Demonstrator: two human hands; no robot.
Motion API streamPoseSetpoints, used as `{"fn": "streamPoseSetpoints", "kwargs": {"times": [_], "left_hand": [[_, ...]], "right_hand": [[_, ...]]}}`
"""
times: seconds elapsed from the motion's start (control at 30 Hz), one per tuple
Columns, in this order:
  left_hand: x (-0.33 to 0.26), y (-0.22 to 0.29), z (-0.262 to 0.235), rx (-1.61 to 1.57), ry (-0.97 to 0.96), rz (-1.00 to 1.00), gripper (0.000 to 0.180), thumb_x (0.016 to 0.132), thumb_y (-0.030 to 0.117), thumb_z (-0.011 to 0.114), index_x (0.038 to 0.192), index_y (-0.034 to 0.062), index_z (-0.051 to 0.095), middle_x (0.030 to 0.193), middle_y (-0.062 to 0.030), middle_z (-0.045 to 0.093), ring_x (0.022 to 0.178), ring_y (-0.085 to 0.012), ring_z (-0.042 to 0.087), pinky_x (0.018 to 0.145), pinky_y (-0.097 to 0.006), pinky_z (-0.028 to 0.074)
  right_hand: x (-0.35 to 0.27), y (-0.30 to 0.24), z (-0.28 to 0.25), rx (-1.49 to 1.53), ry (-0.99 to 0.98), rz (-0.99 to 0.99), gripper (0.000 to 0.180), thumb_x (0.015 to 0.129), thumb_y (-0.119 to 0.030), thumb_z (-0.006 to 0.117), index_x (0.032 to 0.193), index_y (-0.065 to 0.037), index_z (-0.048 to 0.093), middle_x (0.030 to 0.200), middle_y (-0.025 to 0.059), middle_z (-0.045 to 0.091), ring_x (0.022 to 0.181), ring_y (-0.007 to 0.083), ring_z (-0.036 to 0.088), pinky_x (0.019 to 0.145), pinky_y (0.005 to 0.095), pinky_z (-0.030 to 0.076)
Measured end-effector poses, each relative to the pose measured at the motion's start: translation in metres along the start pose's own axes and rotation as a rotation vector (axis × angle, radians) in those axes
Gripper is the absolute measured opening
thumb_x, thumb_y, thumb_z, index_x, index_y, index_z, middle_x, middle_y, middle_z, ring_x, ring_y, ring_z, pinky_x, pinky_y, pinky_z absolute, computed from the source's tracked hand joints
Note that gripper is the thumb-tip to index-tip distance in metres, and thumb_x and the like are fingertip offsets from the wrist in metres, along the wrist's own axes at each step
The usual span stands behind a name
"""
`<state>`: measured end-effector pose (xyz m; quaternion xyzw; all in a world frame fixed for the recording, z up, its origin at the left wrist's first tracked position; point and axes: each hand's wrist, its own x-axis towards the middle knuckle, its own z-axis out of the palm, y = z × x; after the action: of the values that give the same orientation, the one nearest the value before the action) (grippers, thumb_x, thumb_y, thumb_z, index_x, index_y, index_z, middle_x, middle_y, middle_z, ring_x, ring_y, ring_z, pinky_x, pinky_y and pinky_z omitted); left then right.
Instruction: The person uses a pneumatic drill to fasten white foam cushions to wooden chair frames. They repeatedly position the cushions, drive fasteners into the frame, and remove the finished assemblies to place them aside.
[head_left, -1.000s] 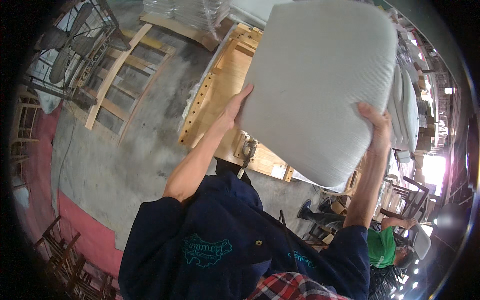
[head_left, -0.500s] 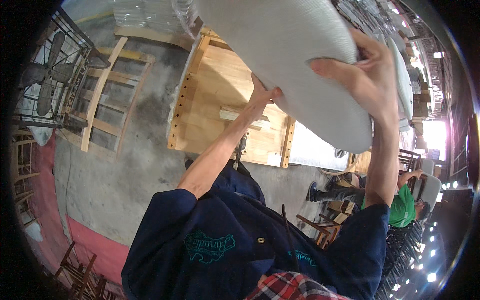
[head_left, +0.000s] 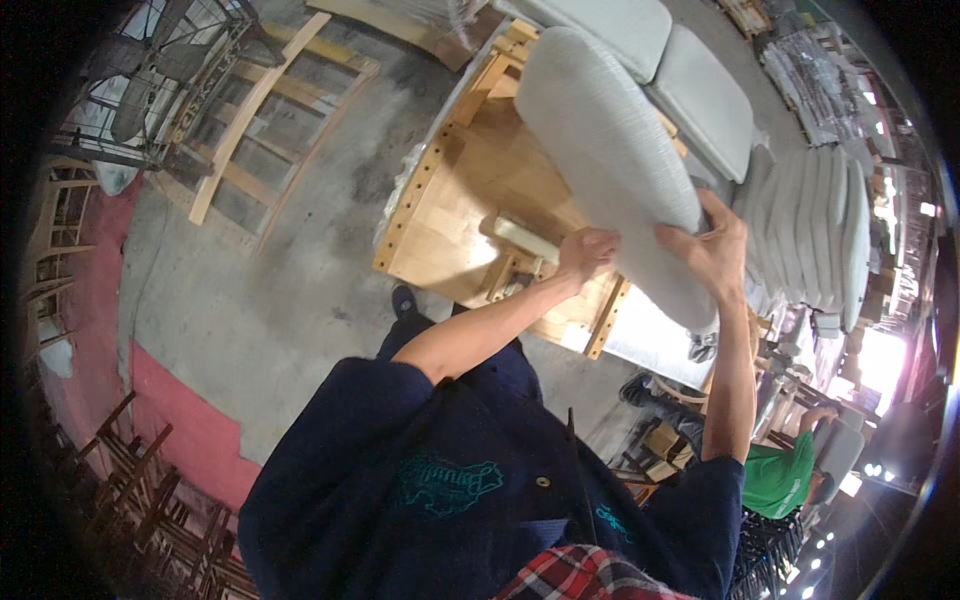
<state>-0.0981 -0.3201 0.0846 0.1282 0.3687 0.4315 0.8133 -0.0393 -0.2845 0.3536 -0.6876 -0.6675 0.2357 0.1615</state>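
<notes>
A long grey padded seat cushion point(head_left: 610, 140) with a slightly shiny surface stands tilted over the wooden worktable point(head_left: 420, 210). My right hand point(head_left: 715, 250) grips its right side, thumb on the near face and fingers round the far edge. At the cushion's lower left edge is my left hand point(head_left: 588, 255), its fingers curled in and closed against that edge; what lies between the fingertips is partly hidden. Below the left hand, on the worktable, are a pale block point(head_left: 526, 240) and a dark metal tool point(head_left: 515, 285), only partly visible.
Two grey cushions point(head_left: 705, 100) lie behind the worktable, and a row of upright cushions point(head_left: 810, 225) stands at right. A co-worker in a green shirt point(head_left: 778, 475) is at lower right. A wooden pallet point(head_left: 270, 120) and a large fan point(head_left: 160, 70) are at left.
The cushion has moved down and farther from my head, over the worktable. Both hands have come closer together, and the left hand's fingers have curled closed. More cushions show behind.
</notes>
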Motion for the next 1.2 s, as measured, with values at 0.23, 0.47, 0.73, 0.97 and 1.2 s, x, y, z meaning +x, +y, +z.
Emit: {"fn": "streamPoseSetpoints", "kwargs": {"times": [0.23, 0.47, 0.73, 0.97, 1.2], "left_hand": [[0.002, 0.046, -0.028, 0.168, -0.023, 0.035, 0.028, 0.106, 0.025, 0.052, 0.118, 0.0027, 0.063, 0.111, -0.0121, 0.071, 0.094, -0.0223, 0.069, 0.08, -0.035, 0.059], [-0.013, 0.193, -0.107, -0.239, 0.192, 0.234, 0.093, 0.088, 0.081, 0.048, 0.144, 0.0073, 0.052, 0.144, -0.0145, 0.052, 0.129, -0.0302, 0.052, 0.105, -0.052, 0.047], [-0.056, 0.233, -0.153, -0.112, 0.137, 0.023, 0.058, 0.082, 0.042, 0.065, 0.127, 0.0047, 0.064, 0.125, -0.0146, 0.067, 0.115, -0.0345, 0.065, 0.095, -0.05, 0.053], [-0.119, 0.177, -0.177, -0.118, 0.178, 0.078, 0.074, 0.083, 0.047, 0.062, 0.14, -0.0006, 0.054, 0.134, -0.0159, 0.062, 0.123, -0.0347, 0.06, 0.104, -0.049, 0.047], [-0.108, 0.164, -0.185, -0.126, 0.093, 0.142, 0.064, 0.088, 0.043, 0.061, 0.136, 0.0005, 0.057, 0.133, -0.0139, 0.062, 0.124, -0.0311, 0.06, 0.104, -0.046, 0.048]], "right_hand": [[-0.032, 0.008, 0.034, -0.369, 0.185, -0.182, 0.063, 0.07, -0.032, 0.09, 0.121, -0.002, 0.068, 0.1, 0.0193, 0.074, 0.086, 0.031, 0.075, 0.077, 0.0396, 0.06], [-0.077, 0.018, 0.095, -0.38, 0.249, -0.255, 0.064, 0.069, -0.031, 0.092, 0.118, 0.002, 0.069, 0.109, 0.0206, 0.074, 0.098, 0.0343, 0.074, 0.083, 0.0415, 0.06], [-0.097, 0.046, 0.129, -0.437, 0.089, -0.524, 0.067, 0.061, -0.015, 0.084, 0.12, 0.006, 0.059, 0.115, 0.0212, 0.066, 0.111, 0.0361, 0.066, 0.09, 0.0411, 0.058], [-0.122, 0.063, 0.117, -0.454, 0.039, -0.579, 0.073, 0.056, -0.016, 0.082, 0.123, 0.004, 0.059, 0.12, 0.0192, 0.065, 0.115, 0.0349, 0.065, 0.095, 0.0414, 0.057], [-0.106, 0.086, 0.106, -0.432, 0.073, -0.596, 0.07, 0.057, -0.014, 0.079, 0.123, -0.002, 0.062, 0.124, 0.0156, 0.065, 0.117, 0.0325, 0.065, 0.095, 0.041, 0.057]]}}
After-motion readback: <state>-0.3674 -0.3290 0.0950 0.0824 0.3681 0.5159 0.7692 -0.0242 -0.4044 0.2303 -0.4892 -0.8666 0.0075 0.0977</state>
